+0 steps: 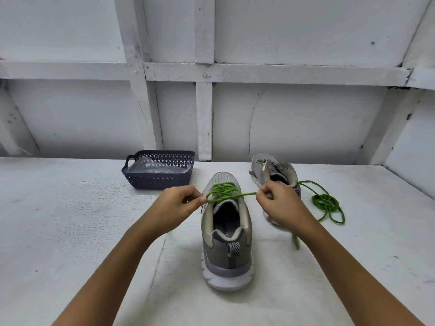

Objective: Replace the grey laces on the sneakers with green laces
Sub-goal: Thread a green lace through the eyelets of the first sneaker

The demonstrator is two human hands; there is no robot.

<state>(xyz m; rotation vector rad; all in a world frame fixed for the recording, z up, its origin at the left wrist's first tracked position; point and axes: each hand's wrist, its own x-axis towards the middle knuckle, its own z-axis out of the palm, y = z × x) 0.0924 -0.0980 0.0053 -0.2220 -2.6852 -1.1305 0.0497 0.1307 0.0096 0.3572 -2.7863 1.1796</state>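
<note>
The green lace [244,195] is pinched by the left hand [179,205] at 9 o'clock and the right hand [277,204] at 3 o'clock of the sneaker [226,250] on the desk [70,231]. Its taut span is laid 9-to-3, with both hands equally near.

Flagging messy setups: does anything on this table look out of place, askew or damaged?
Nothing damaged or spilled. The far sneaker sits askew, apparently unlaced, and a spare green lace lies tangled beside it. The left hand and right hand pinch the threaded lace on the near sneaker.
</note>
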